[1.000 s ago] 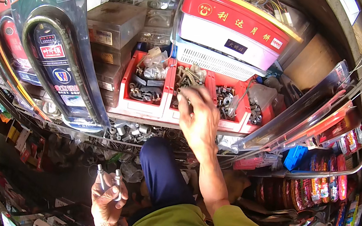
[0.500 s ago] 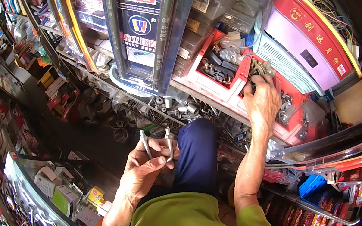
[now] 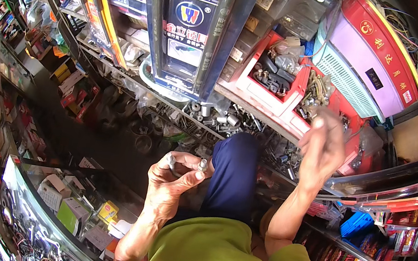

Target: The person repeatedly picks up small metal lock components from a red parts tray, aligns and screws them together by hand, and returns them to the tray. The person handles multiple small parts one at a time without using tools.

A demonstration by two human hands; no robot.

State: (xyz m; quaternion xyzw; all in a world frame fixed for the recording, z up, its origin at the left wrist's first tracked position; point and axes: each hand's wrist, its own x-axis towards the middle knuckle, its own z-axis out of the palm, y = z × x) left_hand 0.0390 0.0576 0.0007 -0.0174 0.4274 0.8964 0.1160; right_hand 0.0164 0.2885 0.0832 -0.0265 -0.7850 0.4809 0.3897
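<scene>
My left hand (image 3: 165,189) is closed around a bent silver metal rod (image 3: 203,165) in front of my knee. Its two thick, fitting-like ends stick up between thumb and fingers; the hand hides the rest. My right hand (image 3: 325,148), smeared by motion, is over the near edge of the right red bin (image 3: 298,123). Whether its fingers hold anything cannot be made out. Brassy metal parts (image 3: 319,88) lie in that bin, just beyond the fingers. The left red bin (image 3: 263,100) beside it holds dark metal pieces and plastic bags.
A packaged U-shaped lock (image 3: 183,54) stands upright left of the bins. Behind them are a pale green basket (image 3: 344,78) and a red and lilac box (image 3: 374,52). Loose metal parts (image 3: 227,119) fill a lower shelf. A glass case (image 3: 26,195) stands at lower left.
My right hand has drawn back out of the bin, toward me and to the right. The left hand has tilted the metal rod, so its ends now point more toward the camera.
</scene>
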